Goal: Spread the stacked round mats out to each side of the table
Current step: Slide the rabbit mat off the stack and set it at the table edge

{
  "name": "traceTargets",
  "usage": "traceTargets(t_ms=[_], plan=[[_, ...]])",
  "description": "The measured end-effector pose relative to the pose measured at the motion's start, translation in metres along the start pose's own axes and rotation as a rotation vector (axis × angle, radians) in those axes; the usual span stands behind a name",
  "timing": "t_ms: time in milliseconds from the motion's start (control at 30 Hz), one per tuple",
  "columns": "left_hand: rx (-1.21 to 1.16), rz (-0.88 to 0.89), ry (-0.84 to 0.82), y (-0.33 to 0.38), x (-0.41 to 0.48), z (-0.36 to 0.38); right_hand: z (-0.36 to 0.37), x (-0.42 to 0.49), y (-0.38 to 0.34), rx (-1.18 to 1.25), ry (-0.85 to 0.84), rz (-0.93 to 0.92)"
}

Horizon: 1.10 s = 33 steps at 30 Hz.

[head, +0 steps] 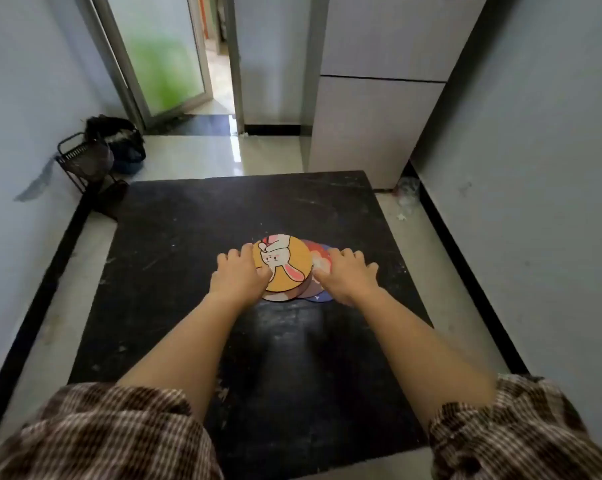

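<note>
A small stack of round mats lies near the middle of the black table (175, 258). The top mat (287, 263) is yellow with a white rabbit drawing. Under it, shifted to the right, show the edges of a reddish mat (318, 259) and a dark blue mat (318, 298). My left hand (239, 275) grips the left edge of the yellow mat, thumb on top. My right hand (350, 275) rests with spread fingers on the lower mats at the right; most of those mats are hidden under it.
The black table stands on a pale tiled floor between two walls. A black wire basket (85, 159) and a dark bag (119, 143) sit at the far left corner. A white cabinet (372, 129) stands beyond the table's far right corner.
</note>
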State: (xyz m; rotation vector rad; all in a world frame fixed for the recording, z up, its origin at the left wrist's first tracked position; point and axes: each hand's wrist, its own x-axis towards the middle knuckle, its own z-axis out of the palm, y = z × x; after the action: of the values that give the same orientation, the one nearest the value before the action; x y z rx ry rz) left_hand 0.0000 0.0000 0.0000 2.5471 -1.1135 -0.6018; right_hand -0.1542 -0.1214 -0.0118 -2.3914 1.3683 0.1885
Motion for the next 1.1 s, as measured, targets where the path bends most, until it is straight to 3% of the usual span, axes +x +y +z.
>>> traceTargets(t_ms=[133,333,633,867,1100], plan=[[0.027,-0.009,-0.087,-0.013,0.035,0.022,0.026,0.029,0.0,-0.011,-0.065,0.064],[0.062,-0.003,-0.08,-0.03,0.079,0.059,0.056,0.067,-0.005,0.037,-0.077,0.099],[0.136,0.068,-0.131,-0.049,0.106,0.089,0.077,0.092,-0.015,0.072,-0.011,0.14],[0.166,0.103,-0.084,-0.049,0.111,0.091,0.087,0.091,-0.024,0.405,0.18,0.187],[0.121,0.074,-0.104,-0.048,0.106,0.092,0.089,0.079,-0.037,0.673,0.135,0.12]])
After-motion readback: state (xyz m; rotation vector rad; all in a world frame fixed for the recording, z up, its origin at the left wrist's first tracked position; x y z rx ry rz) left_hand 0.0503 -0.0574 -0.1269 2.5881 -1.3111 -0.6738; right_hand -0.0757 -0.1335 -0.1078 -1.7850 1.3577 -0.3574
